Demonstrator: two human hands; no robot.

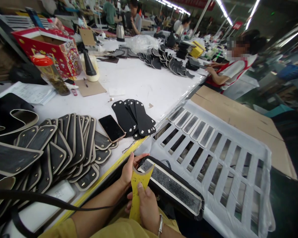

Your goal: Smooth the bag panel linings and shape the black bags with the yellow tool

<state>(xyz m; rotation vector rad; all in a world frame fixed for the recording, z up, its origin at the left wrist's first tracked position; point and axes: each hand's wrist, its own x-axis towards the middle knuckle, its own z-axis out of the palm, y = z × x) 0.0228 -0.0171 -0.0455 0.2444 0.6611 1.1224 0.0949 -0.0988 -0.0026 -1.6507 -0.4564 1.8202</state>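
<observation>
My right hand is closed round a yellow scraper-like tool with a curved notch at its upper end. That notched end lies over the near left end of a long black piece, which looks like a bag base with a dark, pale-edged strip set in it. With thumb and fingers, my left hand grips the left end of this black piece. The piece rests slanted by my lap, between the table edge and a grey slotted rack; its underside is hidden.
Left on the white table lie overlapping dark riveted panels, a phone and black rounded strips. The grey rack on my right holds several pale-edged strips. A co-worker is beyond cardboard.
</observation>
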